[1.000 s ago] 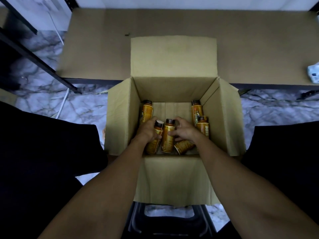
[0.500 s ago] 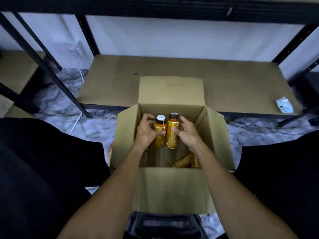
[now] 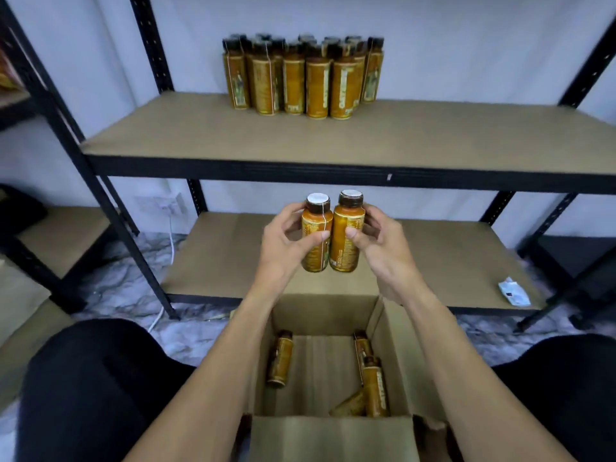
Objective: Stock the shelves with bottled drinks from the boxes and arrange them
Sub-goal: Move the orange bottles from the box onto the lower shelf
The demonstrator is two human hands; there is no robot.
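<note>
Head cam, L hand grips left bottle, R hand grips right bottle

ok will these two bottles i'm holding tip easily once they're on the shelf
Probably steady: the shelved bottles stand upright on the upper shelf. But the left bottle and right bottle look tall and narrow, so a knock could topple them. Labels look glossy, maybe slick in the left hand and right hand.

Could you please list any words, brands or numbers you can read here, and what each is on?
Nothing is legible.
Left bottle, in the left hand, and right bottle, in the right hand: label print blurred.
Bottles on the upper shelf: labels blurred.
White packet on the lower shelf: too small.
</note>
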